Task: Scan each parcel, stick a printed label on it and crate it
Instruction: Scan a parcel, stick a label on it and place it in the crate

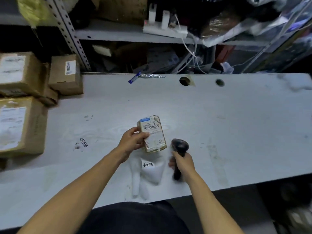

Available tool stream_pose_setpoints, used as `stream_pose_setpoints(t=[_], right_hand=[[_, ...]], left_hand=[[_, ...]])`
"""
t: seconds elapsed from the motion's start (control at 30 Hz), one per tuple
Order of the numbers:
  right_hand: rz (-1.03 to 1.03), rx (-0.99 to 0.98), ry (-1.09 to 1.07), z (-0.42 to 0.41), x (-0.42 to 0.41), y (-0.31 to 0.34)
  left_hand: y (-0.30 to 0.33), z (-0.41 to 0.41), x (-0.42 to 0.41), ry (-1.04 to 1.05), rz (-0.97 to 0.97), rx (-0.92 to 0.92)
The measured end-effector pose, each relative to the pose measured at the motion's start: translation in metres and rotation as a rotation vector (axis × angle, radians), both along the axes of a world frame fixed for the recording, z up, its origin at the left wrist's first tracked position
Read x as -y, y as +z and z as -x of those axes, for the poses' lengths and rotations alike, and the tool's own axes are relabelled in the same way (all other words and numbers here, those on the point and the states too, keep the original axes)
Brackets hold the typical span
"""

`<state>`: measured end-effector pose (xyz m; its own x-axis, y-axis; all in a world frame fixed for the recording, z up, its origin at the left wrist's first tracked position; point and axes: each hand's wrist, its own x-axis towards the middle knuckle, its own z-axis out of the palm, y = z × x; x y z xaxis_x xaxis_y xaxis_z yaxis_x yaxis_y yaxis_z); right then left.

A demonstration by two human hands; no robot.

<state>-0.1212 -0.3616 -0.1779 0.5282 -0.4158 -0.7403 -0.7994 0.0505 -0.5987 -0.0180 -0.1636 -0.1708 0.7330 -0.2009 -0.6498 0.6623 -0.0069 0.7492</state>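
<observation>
head view: just below the centre of the frame, the left hand (133, 141) grips a small taped parcel (152, 134) by its left edge, fingers curled round it, holding it above the white table (236, 124) with its barcoded shipping sticker facing up. just right of it, the right hand (183, 163) is wrapped round the handle of a dark scanner (179, 149), whose head sits close beside the parcel's lower right corner; the scanner is blurred, so i cannot tell whether it is aimed at the barcode. below the parcel a white plastic mailer (152, 173) with printed characters lies on the table. at the left edge of the frame, cardboard boxes (23, 105) are stacked, each already carrying a sticker.

this looks like the scanning step for this parcel. no freshly printed label, printer or crate is visible, so labelling and crating seem still to come.
</observation>
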Motion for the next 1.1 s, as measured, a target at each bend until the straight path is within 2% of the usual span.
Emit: stream_pose_setpoints(t=[0.1,0.2,0.27,0.37,0.63,0.8,0.83,0.97,1.03,1.1], right_hand=[[0.103,0.102,0.075,-0.012,-0.006,0.023],[-0.037,0.237,0.232,-0.027,-0.013,0.068],[-0.103,0.256,0.374,-0.034,-0.022,0.093],[-0.121,0.256,0.435,-0.039,-0.034,0.112],[-0.084,0.236,0.484,-0.048,-0.027,0.107],[0.089,0.145,0.445,-0.044,-0.007,0.066],[0.134,0.111,0.429,-0.042,-0.002,0.056],[0.261,0.055,0.421,-0.027,0.016,0.024],[0.287,0.063,0.417,-0.021,0.022,0.012],[0.305,0.051,0.408,-0.018,0.026,0.001]], left_hand=[[0.001,-0.002,-0.008,0.056,-0.034,0.011],[0.004,-0.008,-0.022,0.134,-0.070,0.025],[0.004,-0.010,-0.031,0.174,-0.095,0.030],[0.003,-0.013,-0.039,0.209,-0.115,0.038],[-0.001,-0.021,-0.050,0.259,-0.118,0.017],[-0.001,-0.025,-0.050,0.297,-0.155,0.036],[-0.002,-0.025,-0.049,0.266,-0.211,0.066],[-0.008,-0.001,-0.044,0.016,-0.708,0.303],[-0.005,0.023,-0.039,-0.101,-0.733,0.508],[-0.003,0.044,-0.038,-0.357,-0.641,0.642]])
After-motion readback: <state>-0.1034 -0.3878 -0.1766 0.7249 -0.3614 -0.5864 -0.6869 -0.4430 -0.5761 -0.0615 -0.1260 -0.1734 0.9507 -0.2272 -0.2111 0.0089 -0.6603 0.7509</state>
